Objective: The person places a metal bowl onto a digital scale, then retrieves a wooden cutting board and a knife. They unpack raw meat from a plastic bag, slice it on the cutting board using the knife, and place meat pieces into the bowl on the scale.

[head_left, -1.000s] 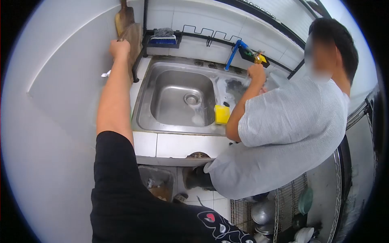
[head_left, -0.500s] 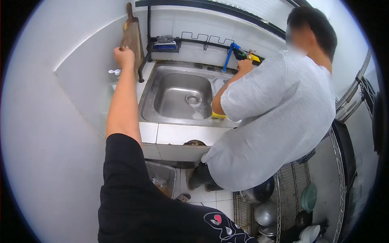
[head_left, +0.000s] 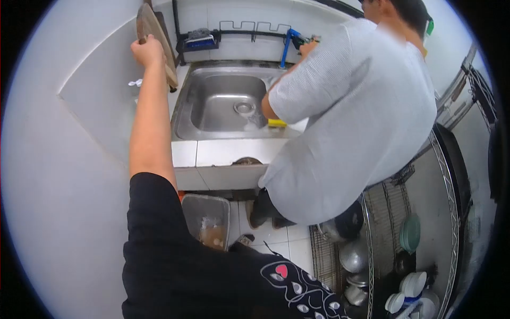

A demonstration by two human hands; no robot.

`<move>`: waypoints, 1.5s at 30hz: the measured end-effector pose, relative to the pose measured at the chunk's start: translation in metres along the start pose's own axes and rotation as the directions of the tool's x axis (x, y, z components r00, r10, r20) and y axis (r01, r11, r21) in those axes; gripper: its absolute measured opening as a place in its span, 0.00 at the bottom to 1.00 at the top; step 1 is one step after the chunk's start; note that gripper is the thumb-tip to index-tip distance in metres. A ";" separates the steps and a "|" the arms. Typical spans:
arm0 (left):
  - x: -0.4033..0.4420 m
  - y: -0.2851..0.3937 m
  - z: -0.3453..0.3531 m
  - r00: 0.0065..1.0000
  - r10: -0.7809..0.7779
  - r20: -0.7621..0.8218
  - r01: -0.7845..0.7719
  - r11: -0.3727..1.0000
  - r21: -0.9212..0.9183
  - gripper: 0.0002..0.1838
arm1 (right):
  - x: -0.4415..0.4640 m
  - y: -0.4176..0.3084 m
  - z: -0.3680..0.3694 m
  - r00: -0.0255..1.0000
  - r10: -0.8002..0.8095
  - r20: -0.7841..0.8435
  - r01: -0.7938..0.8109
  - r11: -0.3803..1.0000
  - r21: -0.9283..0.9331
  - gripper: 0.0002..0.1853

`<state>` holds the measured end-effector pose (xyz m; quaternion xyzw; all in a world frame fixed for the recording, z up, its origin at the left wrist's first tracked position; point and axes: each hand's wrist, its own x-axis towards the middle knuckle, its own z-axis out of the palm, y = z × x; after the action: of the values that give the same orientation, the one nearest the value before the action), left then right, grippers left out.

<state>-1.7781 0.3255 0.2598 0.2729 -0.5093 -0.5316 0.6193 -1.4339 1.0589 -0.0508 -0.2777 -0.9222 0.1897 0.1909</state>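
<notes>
My left hand (head_left: 149,51) reaches forward along the left wall, fingers closed on a wooden cutting board (head_left: 160,37) at its dark handle or edge. The board stands on edge at the far left corner of the counter, tilted. Behind it a darker board (head_left: 166,22) shows in part. Below my hand, a white bottle cap (head_left: 135,83) pokes out beside my forearm. To the right lies the steel sink (head_left: 183,114), with suds near its drain (head_left: 244,108). My right hand is out of view.
At my right a co-worker in a grey shirt (head_left: 350,117) leans over the sink by a blue tap pipe (head_left: 287,49). A black shelf holds a blue brush (head_left: 200,40). Below stand a grey bin (head_left: 227,212) and a wire rack (head_left: 324,255) with pots.
My view has shifted, so the sink sits higher in the picture. The board in my left hand has turned and come away from the darker board behind it.
</notes>
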 end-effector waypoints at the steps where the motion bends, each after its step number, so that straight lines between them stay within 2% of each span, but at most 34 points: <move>1: -0.009 0.008 -0.001 0.999 -0.038 0.009 0.038 0.999 -0.038 0.22 | -0.005 0.005 -0.005 1.000 0.000 0.004 0.000 1.000 0.002 0.13; 4: -0.021 0.021 -0.006 1.000 -0.009 -0.007 0.009 0.998 0.056 0.23 | -0.019 0.018 -0.017 1.000 0.002 -0.008 -0.002 1.000 0.019 0.13; 5: -0.019 0.021 -0.012 0.993 0.118 0.025 -0.121 0.972 0.201 0.22 | -0.026 0.025 -0.021 1.000 0.006 -0.007 -0.006 1.000 0.028 0.12; 7: -0.012 0.017 -0.030 0.927 0.347 0.143 -0.373 0.812 0.449 0.22 | -0.044 0.047 -0.030 1.000 0.022 0.000 -0.022 0.999 0.041 0.12; 9: -0.028 0.042 -0.052 0.891 0.413 0.188 -0.442 0.698 0.563 0.23 | -0.066 0.076 -0.043 0.998 0.061 -0.006 -0.060 0.997 0.049 0.12; 11: -0.040 0.064 -0.081 0.885 0.376 0.273 -0.464 0.675 0.574 0.23 | -0.090 0.105 -0.053 0.994 0.106 -0.004 -0.105 0.993 0.056 0.12; 13: -0.052 0.077 -0.115 0.857 0.403 0.320 -0.512 0.609 0.606 0.23 | -0.118 0.138 -0.061 0.986 0.168 0.012 -0.169 0.985 0.048 0.12; 15: -0.077 0.100 -0.162 0.831 0.391 0.396 -0.556 0.612 0.563 0.23 | -0.152 0.175 -0.068 0.965 0.258 0.052 -0.260 0.965 0.030 0.11; 16: -0.104 0.118 -0.187 0.836 0.384 0.393 -0.546 0.660 0.516 0.20 | -0.173 0.194 -0.073 0.944 0.323 0.069 -0.325 0.946 0.014 0.11; 17: -0.128 0.133 -0.207 0.829 0.323 0.457 -0.494 0.806 0.325 0.18 | -0.195 0.214 -0.076 0.910 0.402 0.103 -0.403 0.915 -0.005 0.11; 19: -0.178 0.170 -0.248 0.788 0.203 0.582 -0.386 0.899 0.209 0.17 | -0.234 0.250 -0.078 0.790 0.578 0.201 -0.580 0.813 -0.058 0.11; 20: -0.181 0.182 -0.272 0.711 0.261 0.653 -0.620 0.670 0.408 0.20 | -0.250 0.281 -0.069 0.687 0.675 0.270 -0.679 0.728 -0.094 0.11; 21: -0.160 0.166 -0.294 0.610 0.332 0.719 -0.750 0.534 0.390 0.21 | -0.266 0.309 -0.057 0.559 0.760 0.331 -0.774 0.622 -0.121 0.11; 22: -0.172 0.178 -0.304 0.560 0.200 0.804 -0.727 0.584 0.361 0.23 | -0.270 0.301 -0.066 0.496 0.795 0.349 -0.831 0.551 -0.073 0.12; 23: -0.199 0.196 -0.306 0.604 -0.017 0.797 -0.638 0.589 0.496 0.27 | -0.302 0.347 -0.041 0.611 0.731 0.303 -0.740 0.664 -0.110 0.12; 24: -0.207 0.191 -0.309 0.543 -0.072 0.837 -0.590 0.677 0.440 0.30 | -0.346 0.428 0.013 0.599 0.729 0.330 -0.787 0.612 0.078 0.14; 25: -0.195 0.155 -0.310 0.441 0.068 0.895 -0.620 0.744 0.249 0.17 | -0.317 0.352 -0.044 0.519 0.786 0.336 -0.796 0.588 -0.144 0.13; 26: -0.254 0.187 -0.296 0.236 0.190 0.953 -0.720 0.693 0.040 0.23 | -0.320 0.345 -0.051 0.569 0.734 0.371 -0.724 0.661 -0.199 0.11; 27: -0.304 0.222 -0.291 0.023 0.308 0.951 -0.768 0.614 -0.180 0.29 | -0.318 0.337 -0.060 0.362 0.836 0.412 -0.906 0.419 -0.054 0.09; 28: -0.312 0.217 -0.277 -0.050 0.121 0.991 -0.754 0.646 -0.117 0.30 | -0.330 0.349 -0.064 0.479 0.740 0.473 -0.832 0.554 -0.024 0.08; 29: -0.310 0.203 -0.271 -0.112 -0.069 0.991 -0.765 0.643 -0.042 0.32 | -0.331 0.332 -0.084 0.447 0.726 0.523 -0.881 0.258 0.396 0.08; 30: -0.314 0.191 -0.259 -0.147 -0.257 0.955 -0.794 0.607 0.041 0.33 | -0.332 0.320 -0.096 0.440 0.716 0.541 -0.822 0.080 0.563 0.10; 31: -0.335 0.164 -0.240 -0.309 -0.114 0.944 -0.556 0.827 -0.081 0.25 | -0.334 0.312 -0.111 0.452 0.682 0.575 -0.756 -0.050 0.653 0.10; 32: -0.364 0.153 -0.226 -0.409 0.055 0.911 -0.246 0.955 -0.168 0.17 | -0.336 0.304 -0.124 0.483 0.644 0.594 -0.667 -0.169 0.725 0.11; 33: -0.382 0.153 -0.208 -0.616 0.015 0.788 -0.130 0.984 -0.120 0.15 | -0.338 0.291 -0.134 0.518 0.640 0.568 -0.620 -0.177 0.765 0.11; 34: -0.427 0.145 -0.217 -0.376 0.206 0.903 0.034 0.977 -0.209 0.11 | -0.343 0.281 -0.144 0.553 0.637 0.537 -0.568 -0.183 0.802 0.12; 35: -0.446 0.159 -0.192 -0.701 0.160 0.695 -0.008 0.973 -0.232 0.20 | -0.346 0.270 -0.151 0.587 0.634 0.503 -0.516 -0.186 0.836 0.12; 37: -0.514 0.172 -0.183 -0.734 0.258 0.628 0.095 0.955 -0.282 0.14 | -0.353 0.250 -0.168 0.612 0.650 0.449 -0.467 -0.161 0.869 0.13; 40: -0.589 0.176 -0.169 -0.802 0.283 0.526 0.025 0.896 -0.443 0.13 | -0.368 0.221 -0.182 0.608 0.712 0.352 -0.398 -0.110 0.911 0.14; 42: -0.636 0.193 -0.168 -0.862 0.372 0.345 0.166 0.850 -0.500 0.14 | -0.379 0.201 -0.190 0.587 0.761 0.276 -0.356 -0.063 0.932 0.13; 44: -0.682 0.193 -0.167 -0.867 0.459 0.192 0.287 0.777 -0.559 0.15 | -0.390 0.170 -0.203 0.485 0.855 0.186 -0.399 0.027 0.917 0.14; 45: -0.701 0.188 -0.162 -0.854 0.497 0.152 0.318 0.730 -0.605 0.16 | -0.386 0.159 -0.207 0.465 0.874 0.144 -0.425 0.078 0.902 0.14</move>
<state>-1.4990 1.0025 0.1330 -0.7323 -0.6081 -0.2639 -0.1559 -0.9711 1.0064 -0.0413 -0.5712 -0.3778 0.6146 0.3915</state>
